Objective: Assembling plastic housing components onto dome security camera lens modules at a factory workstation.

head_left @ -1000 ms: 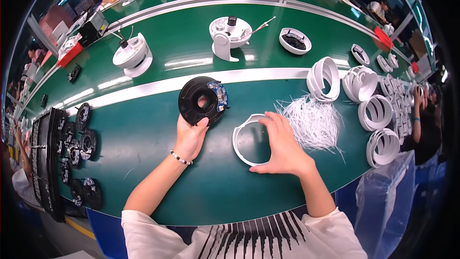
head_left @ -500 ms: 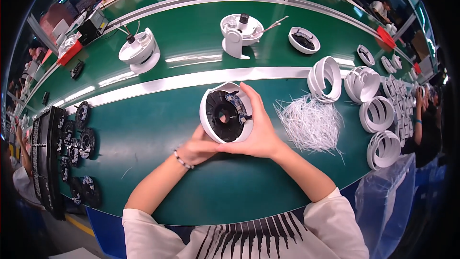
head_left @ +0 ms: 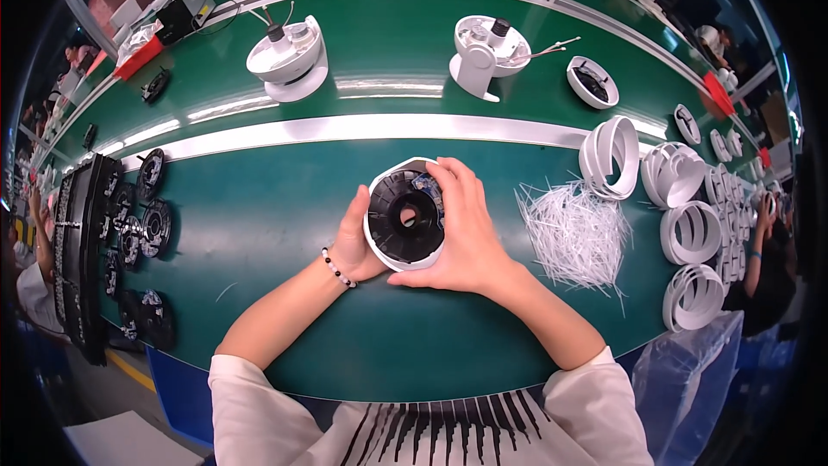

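Observation:
Between my hands, over the near bench, is a white round plastic housing [head_left: 371, 237] with a black round insert [head_left: 404, 233] inside it. The insert has a hole through its middle, and part of a blue circuit board [head_left: 426, 185] shows at its upper right. My left hand [head_left: 355, 237] grips the housing's left side, thumb up along the rim. On the right side, my right hand [head_left: 470, 237] is wrapped round it, fingers over the top rim and thumb below. The fingertips under the housing are hidden.
A heap of thin white strips [head_left: 576, 233] lies to the right, beside stacked white rings [head_left: 692, 233]. Black round parts [head_left: 155, 229] and a black rack [head_left: 78, 259] stand left. Across a pale rail, white camera-like units [head_left: 289, 60] sit on the green conveyor [head_left: 379, 52]. Other people work around.
The housing has turned so the insert faces up more squarely, and less of the circuit board shows. My left hand has come up from beneath to its left side. The view has shifted slightly.

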Tool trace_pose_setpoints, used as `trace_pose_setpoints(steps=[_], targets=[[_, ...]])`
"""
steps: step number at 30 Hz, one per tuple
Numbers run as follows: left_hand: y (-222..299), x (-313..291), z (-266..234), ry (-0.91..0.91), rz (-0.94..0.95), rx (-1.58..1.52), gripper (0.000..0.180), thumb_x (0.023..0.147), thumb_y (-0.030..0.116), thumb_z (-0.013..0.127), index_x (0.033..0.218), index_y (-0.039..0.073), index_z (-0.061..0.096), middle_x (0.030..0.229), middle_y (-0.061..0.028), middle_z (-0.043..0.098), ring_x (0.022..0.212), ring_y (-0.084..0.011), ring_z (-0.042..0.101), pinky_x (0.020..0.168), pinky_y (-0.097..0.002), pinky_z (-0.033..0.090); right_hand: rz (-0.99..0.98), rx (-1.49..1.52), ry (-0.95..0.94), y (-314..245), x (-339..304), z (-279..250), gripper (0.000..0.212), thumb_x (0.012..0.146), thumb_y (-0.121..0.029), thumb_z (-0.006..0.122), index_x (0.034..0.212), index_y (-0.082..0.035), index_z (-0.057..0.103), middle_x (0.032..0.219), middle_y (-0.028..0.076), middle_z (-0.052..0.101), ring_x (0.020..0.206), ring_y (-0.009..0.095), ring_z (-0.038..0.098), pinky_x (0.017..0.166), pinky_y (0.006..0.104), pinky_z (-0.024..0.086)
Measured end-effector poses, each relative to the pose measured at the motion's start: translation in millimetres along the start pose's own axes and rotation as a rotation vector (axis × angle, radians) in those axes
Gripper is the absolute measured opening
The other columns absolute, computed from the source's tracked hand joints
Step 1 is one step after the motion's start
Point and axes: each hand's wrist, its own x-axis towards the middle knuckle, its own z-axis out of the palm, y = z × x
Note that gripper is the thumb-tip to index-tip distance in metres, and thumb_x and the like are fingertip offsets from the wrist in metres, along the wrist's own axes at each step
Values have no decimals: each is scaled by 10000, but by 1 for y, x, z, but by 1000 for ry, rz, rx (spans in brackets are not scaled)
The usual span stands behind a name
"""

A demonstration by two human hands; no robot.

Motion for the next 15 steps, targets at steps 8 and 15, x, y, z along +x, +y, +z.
trace_pose_setpoints(steps=[8,15], targets=[[10,7,9,77,-11,-16,670,764,581,436,1224,98,367,1151,-115,467,1056,-241,478,903,-416,405,-31,109,-114,15,14,-8,1137,403,-393,814,1263,16,192,1254,229,230,1173,385,258,960,440,277],[-16,8,12,178,8,-207,503,682,251,480,1135,35,448,1068,-135,532,970,-265,529,889,-395,408,-168,6,220,18,-11,8,942,405,-332,767,1189,-38,335,1227,251,315,1092,419,364,897,474,332]])
